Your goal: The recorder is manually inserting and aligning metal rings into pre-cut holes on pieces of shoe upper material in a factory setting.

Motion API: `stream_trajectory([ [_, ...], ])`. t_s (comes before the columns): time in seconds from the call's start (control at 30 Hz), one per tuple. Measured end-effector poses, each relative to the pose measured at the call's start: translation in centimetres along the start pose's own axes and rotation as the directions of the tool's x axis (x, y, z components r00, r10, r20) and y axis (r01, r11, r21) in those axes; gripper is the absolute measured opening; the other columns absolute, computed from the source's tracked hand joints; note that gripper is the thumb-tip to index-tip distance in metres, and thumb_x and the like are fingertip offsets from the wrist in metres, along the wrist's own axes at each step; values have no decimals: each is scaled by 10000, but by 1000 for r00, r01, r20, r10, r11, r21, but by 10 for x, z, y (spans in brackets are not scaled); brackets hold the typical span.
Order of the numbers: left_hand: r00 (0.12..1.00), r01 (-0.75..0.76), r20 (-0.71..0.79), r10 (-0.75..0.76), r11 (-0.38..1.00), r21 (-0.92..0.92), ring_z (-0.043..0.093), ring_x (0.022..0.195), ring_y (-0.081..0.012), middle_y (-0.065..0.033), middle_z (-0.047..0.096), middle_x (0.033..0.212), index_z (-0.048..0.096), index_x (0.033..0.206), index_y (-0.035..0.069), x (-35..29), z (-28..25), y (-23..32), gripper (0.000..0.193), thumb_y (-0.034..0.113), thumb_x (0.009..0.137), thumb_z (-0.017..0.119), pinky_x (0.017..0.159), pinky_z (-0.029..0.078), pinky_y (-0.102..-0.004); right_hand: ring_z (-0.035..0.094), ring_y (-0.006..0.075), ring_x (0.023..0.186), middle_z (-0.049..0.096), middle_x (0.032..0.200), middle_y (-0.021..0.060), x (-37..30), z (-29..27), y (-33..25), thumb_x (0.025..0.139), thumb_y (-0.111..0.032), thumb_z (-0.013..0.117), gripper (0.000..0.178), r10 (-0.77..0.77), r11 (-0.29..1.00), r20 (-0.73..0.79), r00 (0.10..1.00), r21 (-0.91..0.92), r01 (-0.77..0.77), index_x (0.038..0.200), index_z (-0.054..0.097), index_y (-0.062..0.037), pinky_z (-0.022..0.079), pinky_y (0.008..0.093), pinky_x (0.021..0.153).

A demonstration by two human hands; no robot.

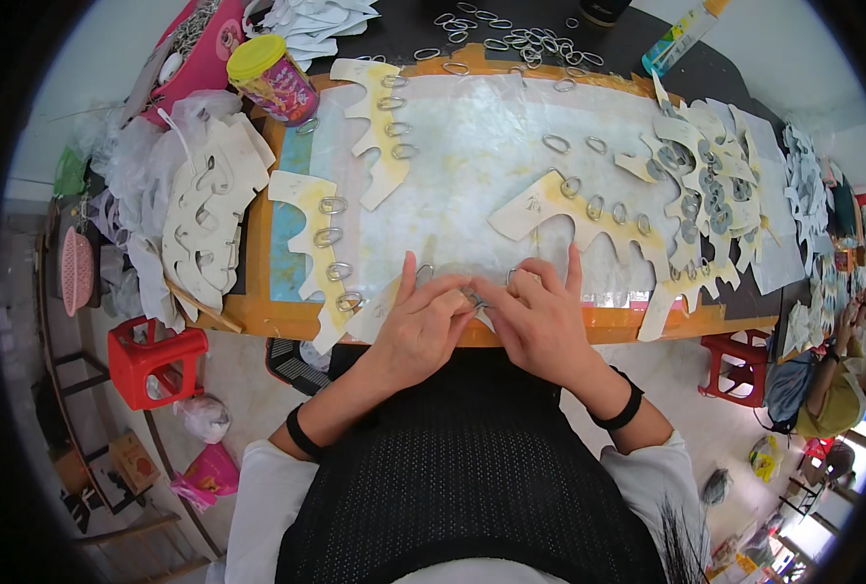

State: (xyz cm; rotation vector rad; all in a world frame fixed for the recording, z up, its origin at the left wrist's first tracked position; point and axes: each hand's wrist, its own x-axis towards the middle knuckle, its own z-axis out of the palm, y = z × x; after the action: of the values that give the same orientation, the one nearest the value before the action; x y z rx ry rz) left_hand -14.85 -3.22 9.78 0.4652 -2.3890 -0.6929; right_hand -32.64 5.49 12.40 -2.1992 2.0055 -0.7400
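My left hand [423,326] and my right hand [542,321] meet at the table's near edge, thumbs and index fingers pinched together. Between the fingertips is a cream scalloped strip, mostly covered by my hands; its left end [374,310] shows beside my left hand. A small bit of metal glints at the pinch, too hidden to make out fully. A metal oval ring [425,273] shows just past my left fingers. Left of my hands lies another cream strip [304,234] with oval rings through its yellowish edge; a similar ringed strip [550,209] lies beyond my right hand.
Loose oval rings [535,44] are scattered at the back. A heap of ringed strips [710,185] lies on the right, with more cream pieces [214,209] on the left. A yellow-lidded tub [275,83] and a pink basket [194,54] stand back left. Red stools [155,360] flank the table.
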Motion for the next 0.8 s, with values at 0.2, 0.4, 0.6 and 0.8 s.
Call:
stream_trajectory([
  [0.2,1000,27,7,-26,999,-34,648,1010,-256,-77,673,917,520,984,49,-1,0,1,283,-7,789,718,1132,142,-605,536,238,982,486,823,24,10,-10,-2,791,-125,657,262,23,1000,89,996,-2,-23,1051,641,-153,233,702,1000],
  [0.4,1000,-10,-14,10,1000,-20,652,988,-268,-62,664,905,501,1008,37,0,2,-1,308,-10,793,716,1125,148,-623,537,246,968,489,840,34,9,-8,-4,785,-131,661,287,73,997,78,994,20,-75,1070,632,-149,240,704,993],
  [0.6,1000,-21,-19,22,999,31,648,993,-275,-44,646,871,497,1015,32,2,3,0,308,-7,797,711,1124,136,-630,545,236,991,511,860,30,6,-3,-7,770,-136,676,292,105,994,36,994,1,-105,1059,632,-144,212,699,1012],
  [0.8,1000,-2,4,2,997,78,630,1029,-249,-39,639,833,577,974,23,10,0,6,212,21,797,695,1132,93,-625,565,202,1057,563,888,2,-8,5,11,761,-132,692,269,17,997,-54,998,76,-13,1023,635,-159,126,679,1077],
])
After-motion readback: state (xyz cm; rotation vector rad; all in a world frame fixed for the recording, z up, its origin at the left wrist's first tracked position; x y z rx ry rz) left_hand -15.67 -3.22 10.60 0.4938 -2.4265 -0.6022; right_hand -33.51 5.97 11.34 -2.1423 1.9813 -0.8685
